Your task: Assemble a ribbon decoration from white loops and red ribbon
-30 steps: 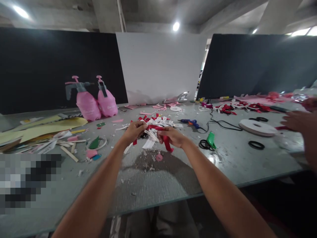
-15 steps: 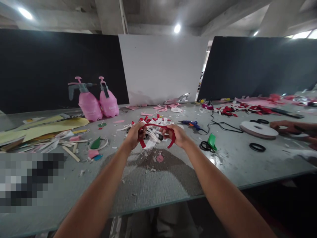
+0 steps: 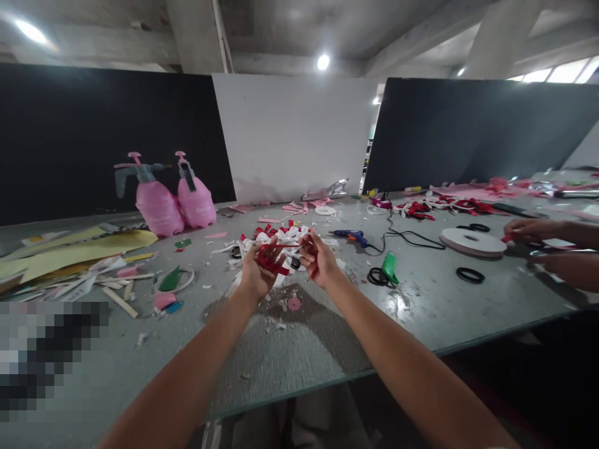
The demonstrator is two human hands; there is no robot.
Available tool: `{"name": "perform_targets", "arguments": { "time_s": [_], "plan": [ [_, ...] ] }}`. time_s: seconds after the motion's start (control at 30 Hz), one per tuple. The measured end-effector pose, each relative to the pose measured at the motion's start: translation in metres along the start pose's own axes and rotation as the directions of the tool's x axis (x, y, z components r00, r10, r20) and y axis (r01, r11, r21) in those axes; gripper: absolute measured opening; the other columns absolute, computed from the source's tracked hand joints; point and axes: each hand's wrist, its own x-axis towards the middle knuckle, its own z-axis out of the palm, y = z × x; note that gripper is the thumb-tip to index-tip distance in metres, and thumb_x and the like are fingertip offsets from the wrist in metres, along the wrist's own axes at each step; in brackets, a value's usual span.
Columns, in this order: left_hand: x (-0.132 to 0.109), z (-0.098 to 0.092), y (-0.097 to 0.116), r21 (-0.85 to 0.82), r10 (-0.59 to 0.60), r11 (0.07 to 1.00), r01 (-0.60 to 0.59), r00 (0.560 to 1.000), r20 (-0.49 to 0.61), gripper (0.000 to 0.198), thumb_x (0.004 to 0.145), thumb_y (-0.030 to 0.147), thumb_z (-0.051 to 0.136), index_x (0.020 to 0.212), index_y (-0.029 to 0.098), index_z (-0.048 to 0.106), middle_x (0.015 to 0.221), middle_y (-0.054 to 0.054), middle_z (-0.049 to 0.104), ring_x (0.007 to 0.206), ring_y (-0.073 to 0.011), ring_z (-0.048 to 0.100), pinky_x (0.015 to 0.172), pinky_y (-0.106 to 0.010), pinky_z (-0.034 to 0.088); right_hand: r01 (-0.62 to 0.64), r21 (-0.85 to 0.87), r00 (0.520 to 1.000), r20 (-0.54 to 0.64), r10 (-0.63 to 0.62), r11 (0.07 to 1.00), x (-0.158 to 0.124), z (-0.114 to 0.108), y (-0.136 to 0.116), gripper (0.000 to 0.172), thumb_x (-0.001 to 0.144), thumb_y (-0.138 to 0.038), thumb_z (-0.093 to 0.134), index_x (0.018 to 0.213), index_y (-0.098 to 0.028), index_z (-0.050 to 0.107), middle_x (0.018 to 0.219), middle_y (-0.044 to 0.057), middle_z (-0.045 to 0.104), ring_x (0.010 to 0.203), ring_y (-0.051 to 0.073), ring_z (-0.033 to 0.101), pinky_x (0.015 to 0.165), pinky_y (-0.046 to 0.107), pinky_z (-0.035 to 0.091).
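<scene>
A red ribbon [image 3: 272, 259] is drawn between my two hands above the table. My left hand [image 3: 255, 274] has its fingers closed on one part of it, with a loose end hanging at the palm. My right hand [image 3: 322, 263] pinches the other side, and its fingers hide some of the ribbon. Right behind the hands lies a pile of red and white ribbon pieces [image 3: 291, 232], partly covered by them. On the tabletop just below is a small pink disc [image 3: 294, 304] among scraps.
A blue glue gun [image 3: 349, 235], a green roll [image 3: 389, 268] and black rings [image 3: 470, 275] lie rightward. Another person's hands [image 3: 528, 231] work near a white spool [image 3: 472, 242]. Pink spray bottles [image 3: 161, 209], yellow paper [image 3: 88, 252] and wood strips [image 3: 120, 302] are at left.
The red ribbon was arched with both ends hanging down; now it is stretched straighter between my hands, with more of it gathered at the left. My hands have turned, palms more upward.
</scene>
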Motion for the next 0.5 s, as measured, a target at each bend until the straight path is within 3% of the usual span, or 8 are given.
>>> {"name": "perform_targets", "arguments": {
  "time_s": [0.1, 0.17, 0.27, 0.5],
  "plan": [
    [-0.005, 0.004, 0.002, -0.006, 0.004, 1.000, -0.004, 0.997, 0.071, 0.017, 0.081, 0.024, 0.056, 0.092, 0.017, 0.067, 0.102, -0.005, 0.073, 0.098, -0.0192, 0.068, 0.088, -0.034, 0.054, 0.013, -0.117, 0.999, 0.037, -0.009, 0.993, 0.000, 0.003, 0.005, 0.032, 0.074, -0.050, 0.069, 0.083, -0.019, 0.067, 0.071, -0.002, 0.063, 0.042, 0.005, 0.035, 0.039, 0.021, 0.030],
    [-0.006, 0.004, 0.000, 0.025, -0.006, 1.000, 0.004, 0.995, 0.095, 0.013, 0.081, 0.026, 0.060, 0.087, 0.018, 0.067, 0.096, -0.004, 0.074, 0.095, -0.0184, 0.069, 0.090, -0.034, 0.053, 0.052, -0.230, 0.998, 0.054, -0.041, 0.972, 0.001, 0.005, 0.008, 0.034, 0.070, -0.047, 0.073, 0.088, -0.019, 0.069, 0.069, -0.001, 0.063, 0.047, 0.007, 0.045, 0.043, 0.021, 0.035],
    [-0.005, 0.002, -0.004, 0.110, 0.006, 0.994, -0.018, 0.995, 0.103, 0.010, 0.078, 0.030, 0.066, 0.080, 0.020, 0.066, 0.083, 0.000, 0.073, 0.083, -0.0148, 0.070, 0.088, -0.032, 0.053, 0.092, -0.360, 0.996, 0.052, -0.078, 0.928, 0.003, 0.005, 0.012, 0.034, 0.065, -0.046, 0.077, 0.083, -0.017, 0.071, 0.061, -0.002, 0.060, 0.048, 0.008, 0.047, 0.044, 0.022, 0.035],
    [-0.004, 0.003, -0.003, 0.144, 0.004, 0.990, -0.011, 0.999, 0.048, 0.012, 0.078, 0.031, 0.065, 0.079, 0.020, 0.065, 0.086, -0.001, 0.073, 0.083, -0.0150, 0.069, 0.078, -0.029, 0.054, 0.144, -0.315, 0.985, -0.046, -0.167, 0.938, 0.009, 0.000, 0.014, 0.028, 0.063, -0.041, 0.079, 0.073, -0.019, 0.065, 0.061, -0.004, 0.058, 0.051, 0.008, 0.049, 0.050, 0.021, 0.042]
  ]
}}
